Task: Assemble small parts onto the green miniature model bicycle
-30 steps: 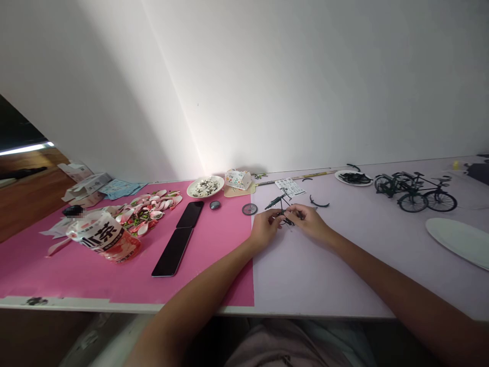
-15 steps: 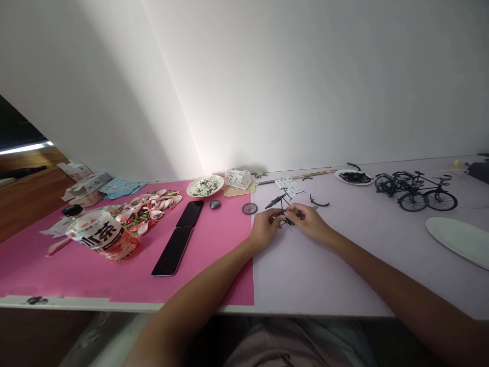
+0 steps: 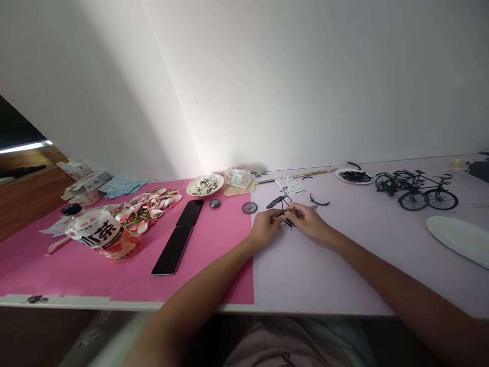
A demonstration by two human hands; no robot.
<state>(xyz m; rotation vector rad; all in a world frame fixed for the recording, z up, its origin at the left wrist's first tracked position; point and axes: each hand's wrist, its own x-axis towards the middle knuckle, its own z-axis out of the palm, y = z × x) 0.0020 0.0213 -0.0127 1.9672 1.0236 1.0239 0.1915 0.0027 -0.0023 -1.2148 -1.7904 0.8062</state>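
Between my hands is a dark model bicycle frame (image 3: 277,201), its thin bars sticking up past my fingertips. My left hand (image 3: 266,225) pinches it from the left, and my right hand (image 3: 306,219) grips it from the right with the fingertips close together. The fingers hide its lower middle part. Left of my hands a loose spoked model wheel (image 3: 249,207) lies flat on the pink cover. A curved black piece (image 3: 319,201) rests to the right, beyond my right hand. Behind them lies a printed instruction sheet (image 3: 290,185).
Assembled model bicycles (image 3: 416,189) stand at the right, near an oval white plate (image 3: 458,238). A plate with black parts (image 3: 355,176) sits at the back. On the left are a drink bottle (image 3: 103,232), two dark phones (image 3: 173,250), pink spoons (image 3: 153,206) and a bowl (image 3: 205,185).
My hands stay in nearly the same place, still holding the bicycle frame. The frame's upper end has tilted very slightly; the other things have not moved.
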